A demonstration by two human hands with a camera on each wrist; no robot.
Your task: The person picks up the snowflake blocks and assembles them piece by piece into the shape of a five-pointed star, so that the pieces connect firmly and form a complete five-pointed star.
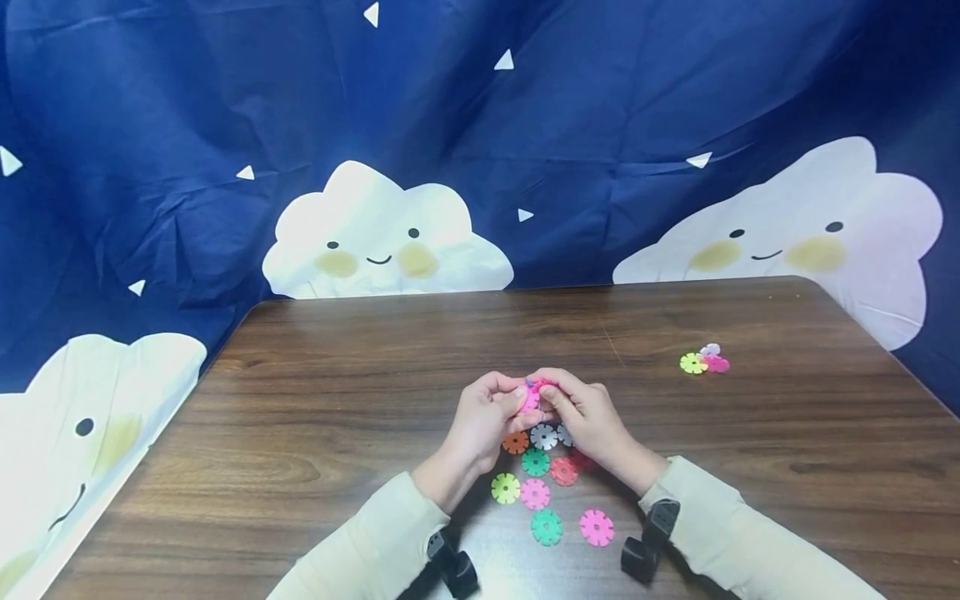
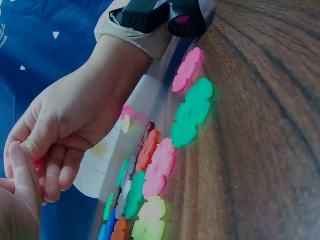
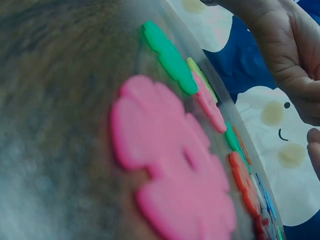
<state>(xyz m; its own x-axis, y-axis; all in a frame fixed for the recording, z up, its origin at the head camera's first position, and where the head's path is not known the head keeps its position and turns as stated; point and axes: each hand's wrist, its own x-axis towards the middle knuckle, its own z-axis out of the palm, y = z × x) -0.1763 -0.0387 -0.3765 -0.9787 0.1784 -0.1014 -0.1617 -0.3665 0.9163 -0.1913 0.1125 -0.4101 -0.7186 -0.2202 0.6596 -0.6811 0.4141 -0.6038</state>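
Observation:
Close together over the table, both hands meet at a notched pink plastic disc [image 1: 531,398]. My left hand [image 1: 478,423] pinches it between thumb and fingers. From the other side, my right hand [image 1: 592,421] pinches a pink piece at the same spot, largely covered by the fingertips. A small blue-purple bit shows at the top of the join. In the left wrist view only a sliver of pink shows between the right hand [image 2: 65,117] and the left fingers. The right wrist view shows the left hand [image 3: 290,55] but not the held pieces.
Below the hands lie loose notched discs: orange [image 1: 515,442], silver [image 1: 543,437], green [image 1: 536,462], red [image 1: 564,471], yellow-green [image 1: 506,488] and several more. A joined cluster with yellow-green [image 1: 693,363] and pink parts lies at the back right of the wooden table [image 1: 360,367].

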